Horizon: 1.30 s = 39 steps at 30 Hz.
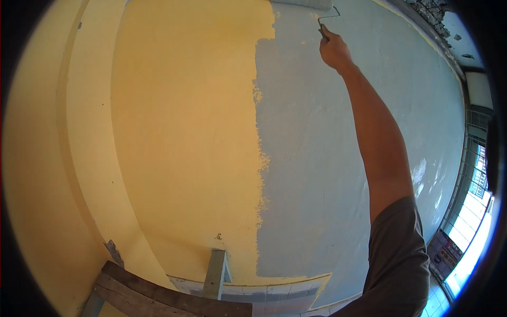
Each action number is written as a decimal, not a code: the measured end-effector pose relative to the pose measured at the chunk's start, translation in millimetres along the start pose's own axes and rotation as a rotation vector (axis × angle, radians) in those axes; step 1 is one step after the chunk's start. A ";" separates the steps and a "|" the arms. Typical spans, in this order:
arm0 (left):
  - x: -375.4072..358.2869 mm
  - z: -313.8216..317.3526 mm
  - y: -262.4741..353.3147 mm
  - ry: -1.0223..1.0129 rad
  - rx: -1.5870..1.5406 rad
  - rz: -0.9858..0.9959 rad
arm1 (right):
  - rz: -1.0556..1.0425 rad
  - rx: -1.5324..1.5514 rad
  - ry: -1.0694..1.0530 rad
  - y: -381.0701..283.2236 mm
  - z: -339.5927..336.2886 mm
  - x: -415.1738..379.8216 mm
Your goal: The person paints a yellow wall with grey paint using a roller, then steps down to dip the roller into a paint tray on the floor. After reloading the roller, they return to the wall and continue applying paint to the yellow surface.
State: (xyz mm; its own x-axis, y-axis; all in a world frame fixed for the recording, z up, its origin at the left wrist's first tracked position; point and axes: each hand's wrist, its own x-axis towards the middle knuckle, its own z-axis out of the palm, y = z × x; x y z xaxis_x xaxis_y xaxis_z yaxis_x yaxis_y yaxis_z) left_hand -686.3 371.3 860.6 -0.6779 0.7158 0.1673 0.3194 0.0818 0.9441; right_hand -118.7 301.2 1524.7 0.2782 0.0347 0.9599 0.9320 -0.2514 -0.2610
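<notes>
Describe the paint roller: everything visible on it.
The paint roller is at the top of the frame, against the wall, where the grey-blue paint meets the top edge. A thin bent metal wire frame runs from the handle up and across to the sleeve, which is pale and partly cut off by the frame edge. The right hand, arm stretched upward, closes around the handle, hiding most of it. The sleeve appears pressed on the painted surface.
</notes>
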 end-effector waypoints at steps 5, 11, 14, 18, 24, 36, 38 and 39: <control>39.7 37.6 -69.5 0.015 0.088 0.183 | 0.015 -0.039 -0.039 27.1 6.6 -79.4; 38.8 26.1 -52.5 0.027 0.073 0.078 | 0.062 0.063 -0.074 51.2 13.2 -198.4; 40.7 26.1 -62.3 0.015 0.029 0.097 | 0.050 0.094 -0.052 70.2 20.5 -255.9; 30.6 17.0 -38.9 -0.006 0.079 0.068 | 0.108 0.105 -0.114 81.1 18.6 -329.2; 25.2 16.6 -28.4 -0.016 -0.009 0.034 | 0.094 0.096 -0.127 103.6 18.3 -429.2; 26.1 16.7 -26.0 -0.013 0.121 0.043 | 0.232 0.150 -0.205 124.1 -18.8 -577.7; 25.9 15.4 -25.9 -0.019 0.138 0.033 | 0.338 0.237 -0.199 121.2 -33.3 -589.3; 26.6 15.2 -24.9 -0.023 0.139 0.015 | 0.382 0.266 -0.200 113.6 -45.2 -592.0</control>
State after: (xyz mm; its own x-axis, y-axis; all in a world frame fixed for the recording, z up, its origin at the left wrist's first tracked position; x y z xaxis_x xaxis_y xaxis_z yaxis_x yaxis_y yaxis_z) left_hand -702.3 398.9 837.2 -0.6572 0.7335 0.1732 0.4194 0.1649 0.8927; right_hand -188.0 208.4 931.4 0.6254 0.1800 0.7593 0.7748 -0.0278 -0.6316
